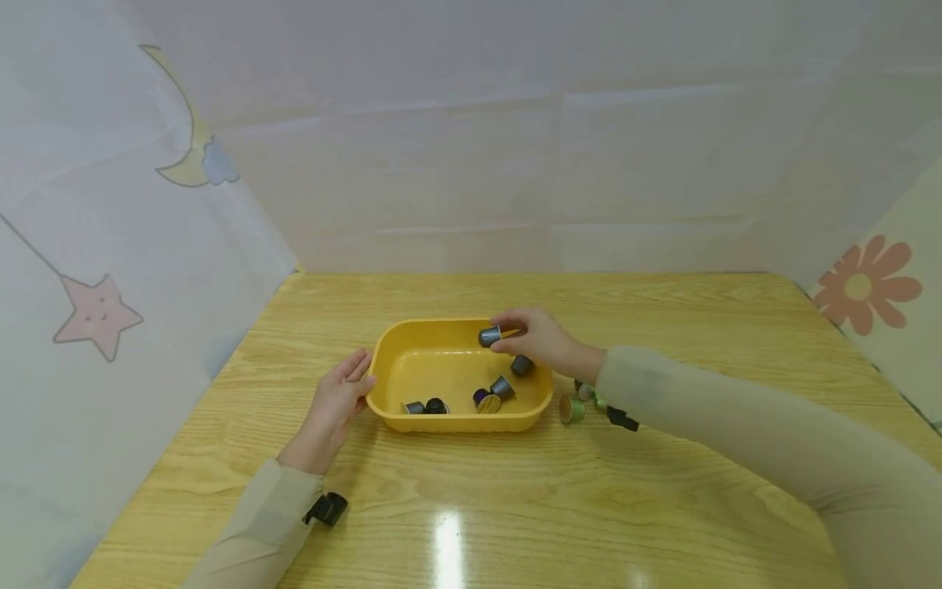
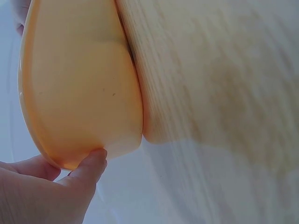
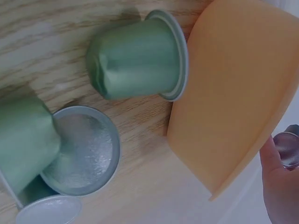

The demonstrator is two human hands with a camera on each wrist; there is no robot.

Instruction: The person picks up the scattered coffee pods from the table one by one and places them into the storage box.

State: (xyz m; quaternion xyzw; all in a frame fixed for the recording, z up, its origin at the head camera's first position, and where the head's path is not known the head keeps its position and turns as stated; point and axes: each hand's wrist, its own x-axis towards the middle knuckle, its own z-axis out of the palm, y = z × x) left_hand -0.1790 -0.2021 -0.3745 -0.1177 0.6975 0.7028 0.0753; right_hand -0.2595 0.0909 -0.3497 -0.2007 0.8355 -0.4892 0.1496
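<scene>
A yellow plastic bin [image 1: 434, 419] rests on the wooden table, with several coffee capsules lying in it, among them a dark grey one [image 1: 503, 388] and one showing a gold lid [image 1: 489, 403]. My left hand [image 1: 333, 411] pinches the bin's left end between thumb and fingers, the thumb [image 2: 91, 165] against its wall in the left wrist view. Above the bin's back right part, my right hand [image 1: 540, 337] holds a dark blue-grey coffee capsule [image 1: 489, 336] by its lid end. Only part of this capsule [image 3: 287, 149] shows in the right wrist view.
Right of the bin, a green coffee capsule [image 1: 571, 409] lies on its side. More capsules lie close by, partly under the right forearm; one shows its silver lid [image 3: 86, 149]. The wooden table [image 1: 412, 499] meets a pale wall covering [image 1: 456, 188] at the back.
</scene>
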